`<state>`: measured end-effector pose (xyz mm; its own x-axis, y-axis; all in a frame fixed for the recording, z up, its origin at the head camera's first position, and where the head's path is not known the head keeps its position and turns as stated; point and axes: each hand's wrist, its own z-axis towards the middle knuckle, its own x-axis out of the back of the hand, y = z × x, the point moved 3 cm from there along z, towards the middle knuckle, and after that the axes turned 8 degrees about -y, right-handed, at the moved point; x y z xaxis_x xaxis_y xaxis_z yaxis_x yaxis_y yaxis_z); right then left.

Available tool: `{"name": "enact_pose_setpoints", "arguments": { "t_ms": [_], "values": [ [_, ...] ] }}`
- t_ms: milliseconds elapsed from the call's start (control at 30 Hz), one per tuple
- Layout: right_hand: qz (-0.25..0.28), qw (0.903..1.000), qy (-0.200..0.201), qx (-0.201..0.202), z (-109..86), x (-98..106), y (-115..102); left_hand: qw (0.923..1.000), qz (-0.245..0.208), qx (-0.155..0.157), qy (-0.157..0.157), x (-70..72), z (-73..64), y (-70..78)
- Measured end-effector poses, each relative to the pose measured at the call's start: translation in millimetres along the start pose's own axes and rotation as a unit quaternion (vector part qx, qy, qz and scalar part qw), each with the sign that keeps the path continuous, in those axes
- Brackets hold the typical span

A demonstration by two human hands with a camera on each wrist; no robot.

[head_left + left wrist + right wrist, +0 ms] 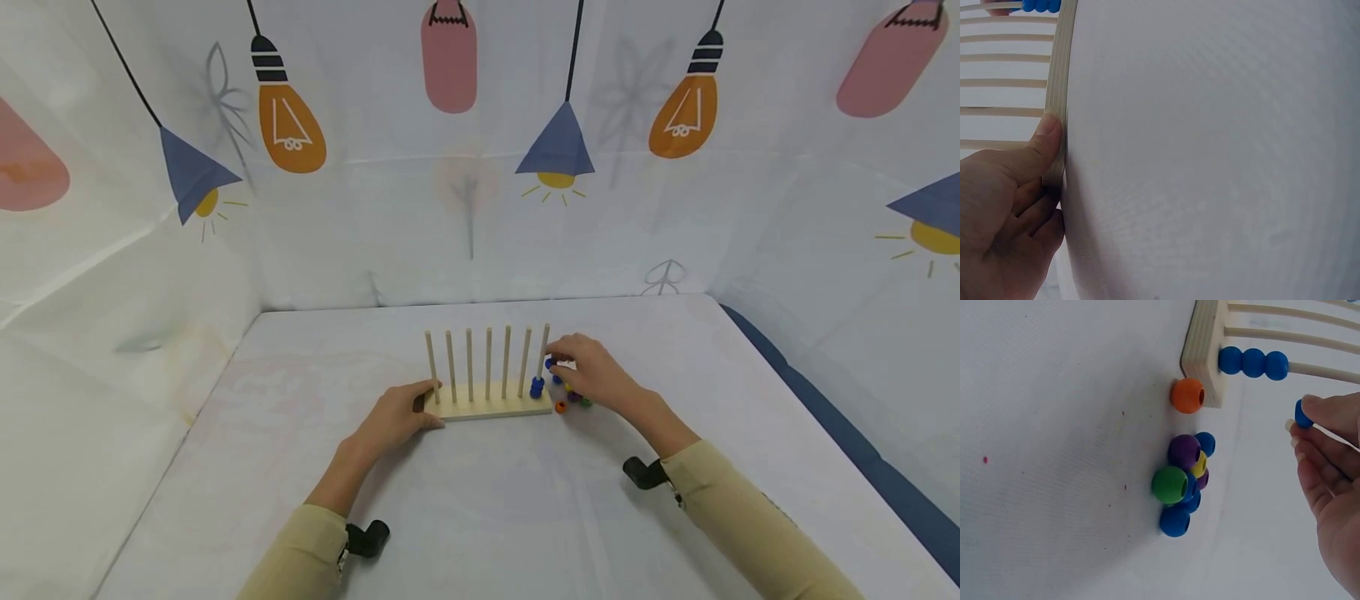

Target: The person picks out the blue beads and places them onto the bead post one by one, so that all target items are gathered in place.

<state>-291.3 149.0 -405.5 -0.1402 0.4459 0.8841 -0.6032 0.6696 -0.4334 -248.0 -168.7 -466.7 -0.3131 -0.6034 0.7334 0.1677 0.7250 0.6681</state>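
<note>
A pale wooden peg stand (487,409) with several upright rods is on the white table. My left hand (393,415) grips its left end, the thumb (1049,128) along the front edge of the base. Three blue beads (1254,363) are stacked at the bottom of the rightmost rod (543,350). Beside that rod, my right hand (596,372) pinches another blue bead (1302,415) between thumb and fingertips, apart from the rod. The other rods carry no beads.
An orange bead (1185,395) lies by the stand's right end. Near it sits a cluster of loose beads, including a green bead (1169,485), a purple bead (1183,451) and a yellow bead (1199,465). A printed white curtain (420,225) stands behind the table.
</note>
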Motion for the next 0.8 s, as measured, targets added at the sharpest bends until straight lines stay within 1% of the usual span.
{"name": "enact_pose_setpoints", "arguments": {
  "t_ms": [167, 400, 600, 800],
  "values": [
    [0.006, 0.9999, 0.01, 0.002, 1.2, 4.7, -2.5, 1.0, -0.001, 0.0, -0.001, 0.1, -0.1, -0.1],
    [0.021, 0.9988, 0.037, 0.026, 3.3, 14.6, -8.2, 1.0, -0.001, -0.002, -0.002, 0.7, -0.6, 0.5],
    [0.026, 0.9983, 0.044, 0.029, 3.5, 19.3, -9.8, 1.0, 0.003, -0.006, -0.002, 0.0, 0.7, -0.9],
    [0.033, 0.9968, 0.063, 0.037, 3.4, 24.9, -11.6, 1.0, 0.004, -0.005, -0.003, -0.5, 0.6, -1.2]
  ]
}}
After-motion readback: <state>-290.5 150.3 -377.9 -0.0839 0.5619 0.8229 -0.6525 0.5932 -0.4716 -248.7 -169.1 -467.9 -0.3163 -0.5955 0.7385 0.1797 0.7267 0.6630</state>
